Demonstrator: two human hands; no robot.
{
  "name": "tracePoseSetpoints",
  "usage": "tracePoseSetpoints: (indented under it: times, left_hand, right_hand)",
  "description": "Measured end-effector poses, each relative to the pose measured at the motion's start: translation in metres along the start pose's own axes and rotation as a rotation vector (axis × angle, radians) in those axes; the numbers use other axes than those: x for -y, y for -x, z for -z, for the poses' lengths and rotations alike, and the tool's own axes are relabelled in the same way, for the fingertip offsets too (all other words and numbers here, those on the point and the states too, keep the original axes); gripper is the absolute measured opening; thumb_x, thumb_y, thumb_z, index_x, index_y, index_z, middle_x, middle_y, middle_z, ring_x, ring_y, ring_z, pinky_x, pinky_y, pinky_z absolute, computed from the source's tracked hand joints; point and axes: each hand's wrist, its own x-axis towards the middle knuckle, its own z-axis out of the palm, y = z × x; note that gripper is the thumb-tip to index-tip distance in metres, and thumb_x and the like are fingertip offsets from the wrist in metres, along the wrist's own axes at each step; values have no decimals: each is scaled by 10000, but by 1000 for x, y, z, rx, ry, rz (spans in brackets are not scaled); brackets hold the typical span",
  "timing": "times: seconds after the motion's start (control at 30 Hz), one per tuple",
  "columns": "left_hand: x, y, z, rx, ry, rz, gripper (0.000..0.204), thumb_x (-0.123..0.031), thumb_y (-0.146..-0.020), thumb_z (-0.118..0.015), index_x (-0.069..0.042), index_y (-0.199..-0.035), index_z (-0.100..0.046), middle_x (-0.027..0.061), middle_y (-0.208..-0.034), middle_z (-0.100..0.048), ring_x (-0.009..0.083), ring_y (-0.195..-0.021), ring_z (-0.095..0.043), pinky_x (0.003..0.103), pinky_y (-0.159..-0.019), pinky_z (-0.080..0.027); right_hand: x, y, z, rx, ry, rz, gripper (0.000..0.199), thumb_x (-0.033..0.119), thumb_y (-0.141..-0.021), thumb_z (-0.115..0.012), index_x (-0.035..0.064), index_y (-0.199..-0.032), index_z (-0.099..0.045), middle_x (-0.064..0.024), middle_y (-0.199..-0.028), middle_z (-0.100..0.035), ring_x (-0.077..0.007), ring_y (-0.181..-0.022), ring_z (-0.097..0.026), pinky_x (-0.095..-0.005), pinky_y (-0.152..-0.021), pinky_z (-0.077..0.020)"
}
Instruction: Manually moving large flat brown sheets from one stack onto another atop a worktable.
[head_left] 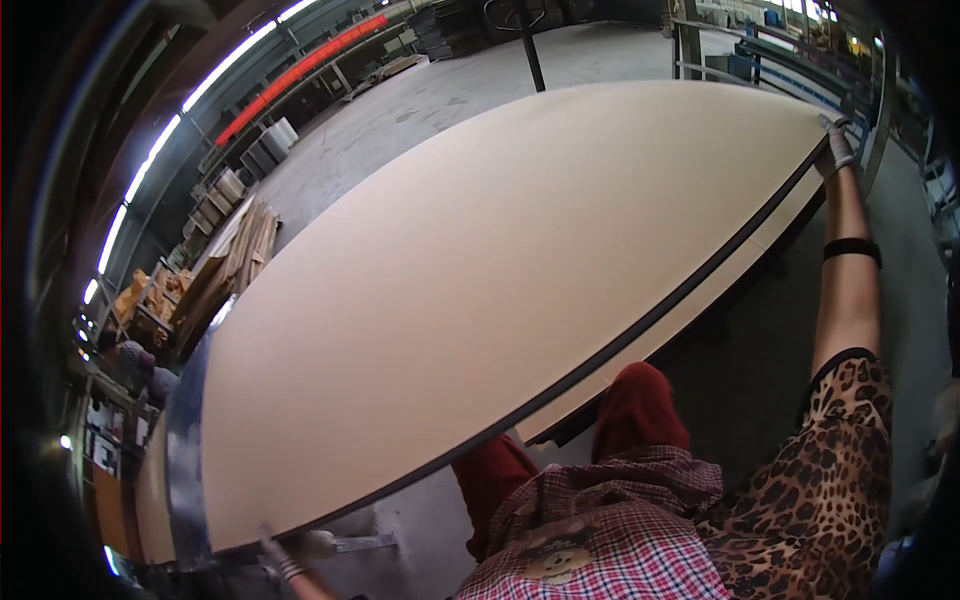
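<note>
A very large smooth tan panel [500, 290] with a dark near edge spreads across the view, slanting from lower left to upper right. At its far right corner my right hand [838, 148], in a light glove, is closed over the edge. My left hand [280, 556] is at the near edge on the lower left, a finger or thumb on top; the rest is blurred and hidden below the panel. Another tan board [690, 315] with a dark rim shows beneath the near edge. A blue-grey metal band [185, 455] runs along the panel's left end.
Stacked brown sheets [235, 255] lie on the left, with a person [130, 365] beyond them. A metal rack [770, 65] stands close to the far right corner. Behind the panel rises a dark post [530, 50] on the concrete floor [440, 100].
</note>
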Motion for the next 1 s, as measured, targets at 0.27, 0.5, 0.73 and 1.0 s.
tracePoseSetpoints:
  times: [0.27,0.5,0.73,1.0]
  left_hand:
    - [177,250,-262,753,-869,1049,415,-301,-829,-551,23,-1082,-498,119,-934,-603,204,-781,-591,286,-673,-466]
    - [274,20,-148,745,-1505,-667,556,-244,-787,-606,25,-1218,-380,208,-1188,-457,321,-1080,-453,365,-953,-336]
    - [366,-75,-70,314,-1466,-185,818,-440,-686,-669,55,-1236,-319,239,-1190,-436,367,-1152,-377,376,-977,-303]
    - [326,-126,-60,126,-1261,308,516,-369,-785,-606,94,-1005,-545,139,-887,-599,181,-793,-548,253,-705,-452]
  right_hand:
    - [-204,199,-62,108,-187,-277,442,230,-788,-547,7,-1160,-464,-109,-1150,-517,-224,-1049,-492,-334,-938,-366]
    - [-290,223,5,-167,-89,-350,319,143,-771,-589,-12,-1045,-534,-119,-1030,-574,-244,-893,-562,-367,-796,-458]
    - [-376,209,86,-442,-67,-571,282,122,-768,-611,22,-1023,-541,-140,-963,-599,-306,-838,-574,-416,-776,-459]
    - [-419,187,106,-471,-26,-413,272,135,-783,-579,22,-1026,-536,-145,-946,-592,-288,-818,-574,-408,-730,-468]
